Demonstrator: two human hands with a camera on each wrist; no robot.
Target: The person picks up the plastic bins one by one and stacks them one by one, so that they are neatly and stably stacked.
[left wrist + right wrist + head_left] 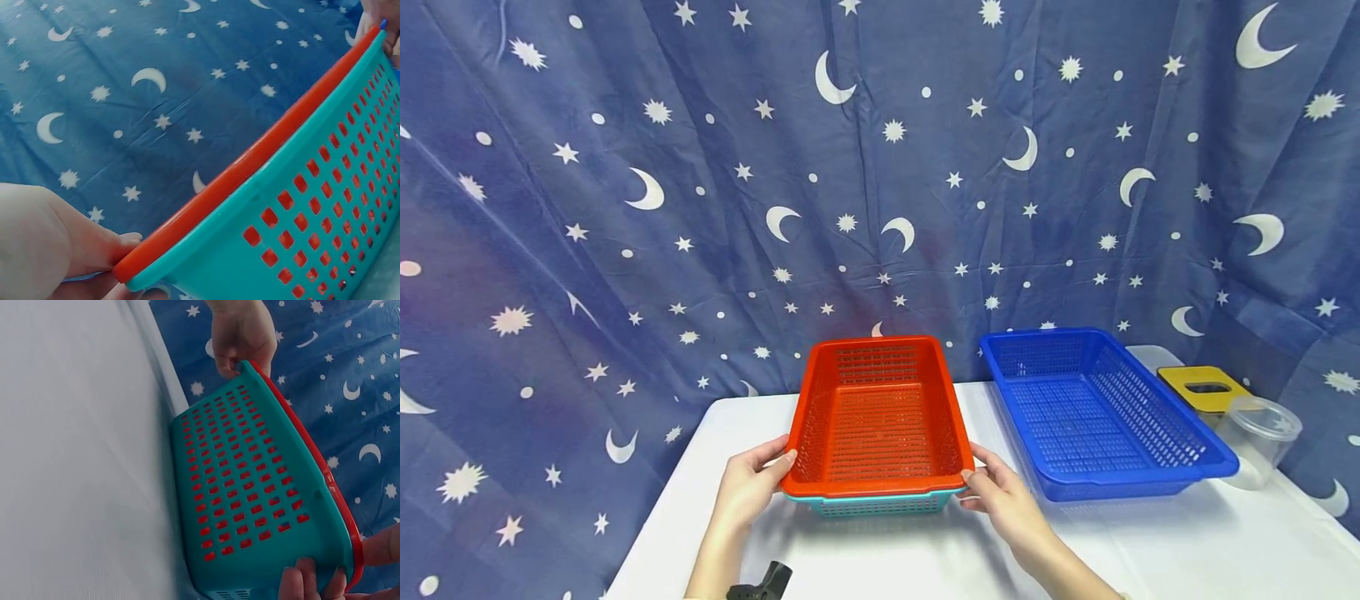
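- The red basket [880,433] sits in the teal basket [883,505], left of the blue basket [1082,417].
- The left hand [751,483] pinches both rims at the near left corner.
- The right hand [1006,502] grips the near right corner, fingers bent round it.

Upper basket [880,487] is showing red; lower basket [215,259], turquoise; side basket [1120,485], blue; table [850,558], white. Curtain [865,167] is displaying white moons, stars and dots on dark blue.
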